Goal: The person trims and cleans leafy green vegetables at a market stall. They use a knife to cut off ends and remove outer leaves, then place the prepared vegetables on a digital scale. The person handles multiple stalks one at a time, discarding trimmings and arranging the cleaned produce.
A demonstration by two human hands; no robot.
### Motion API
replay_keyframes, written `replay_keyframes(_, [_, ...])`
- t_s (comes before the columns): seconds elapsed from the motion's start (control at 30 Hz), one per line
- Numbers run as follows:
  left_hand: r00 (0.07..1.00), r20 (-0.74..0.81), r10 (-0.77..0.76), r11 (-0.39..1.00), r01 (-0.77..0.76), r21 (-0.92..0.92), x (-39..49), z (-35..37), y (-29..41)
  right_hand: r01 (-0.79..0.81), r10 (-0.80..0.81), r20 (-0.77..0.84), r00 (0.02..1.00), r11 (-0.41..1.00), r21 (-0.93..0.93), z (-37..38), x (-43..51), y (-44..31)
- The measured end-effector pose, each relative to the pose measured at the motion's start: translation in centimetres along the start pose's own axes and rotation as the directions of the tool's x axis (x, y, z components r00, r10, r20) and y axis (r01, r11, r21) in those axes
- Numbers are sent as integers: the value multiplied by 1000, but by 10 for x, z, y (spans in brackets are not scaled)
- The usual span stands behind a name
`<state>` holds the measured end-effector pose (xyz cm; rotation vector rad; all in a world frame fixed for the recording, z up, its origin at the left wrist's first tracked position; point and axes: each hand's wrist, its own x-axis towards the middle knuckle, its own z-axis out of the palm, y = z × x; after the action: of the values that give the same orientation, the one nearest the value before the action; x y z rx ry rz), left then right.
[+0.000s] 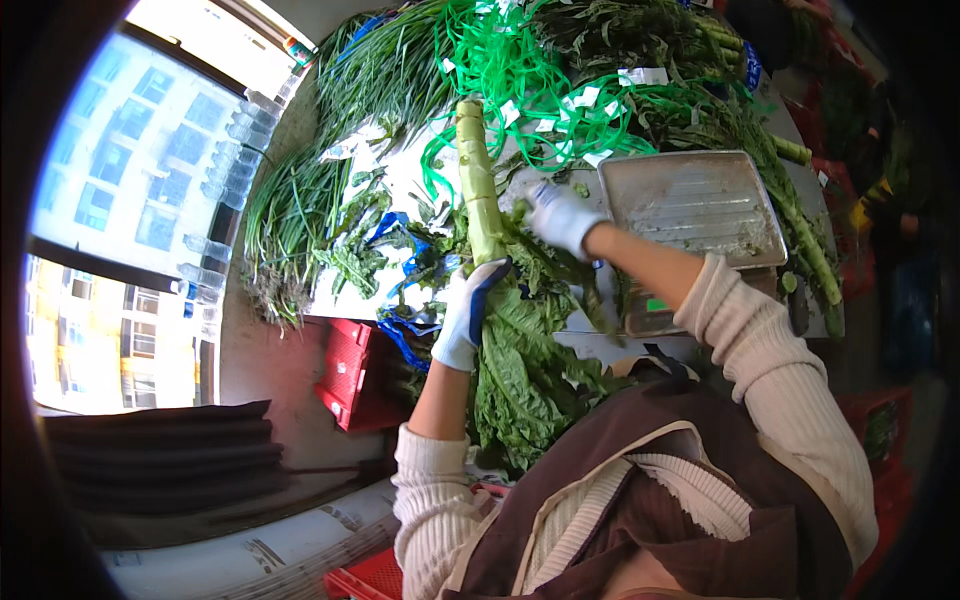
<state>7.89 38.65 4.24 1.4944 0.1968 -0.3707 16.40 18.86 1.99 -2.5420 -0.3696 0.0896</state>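
My left hand (466,315), in a white and blue work glove, grips a celtuce where its thick pale-green stem (480,187) meets the leaves. The stem points away from me over the table, and its broad leaves (525,367) hang down toward my apron. My right hand (561,217), in a similar glove, is just right of the stem and blurred. Some green leaf shows beside its fingers, but whether they hold it is unclear. A shallow metal tray (694,206) is to the right of that hand, on a scale with a lit green display (657,304).
Green tie strips with white tags (517,82) are heaped at the back. Long-leaved green vegetables (382,82) cover the left; more celtuce (795,202) lies right. Torn leaves and blue tape (409,255) litter the table. A red crate (349,375) sits below; plastic bottles (232,150) line the window.
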Motion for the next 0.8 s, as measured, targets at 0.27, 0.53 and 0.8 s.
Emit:
replay_keyframes(0.27, [947,303,103,867,63,-495,-19,-31,-9,-238,-388,263,883,111,965,22,12,-5])
replay_keyframes(0.53, [916,391,89,879,113,-464,-15,-45,-14,96,-96,-3,995,984,148,-2,-28,-62])
replay_keyframes(0.8, [950,308,41,916,88,-392,-32,-71,-18,-98,181,1,984,530,842,24,45,-11])
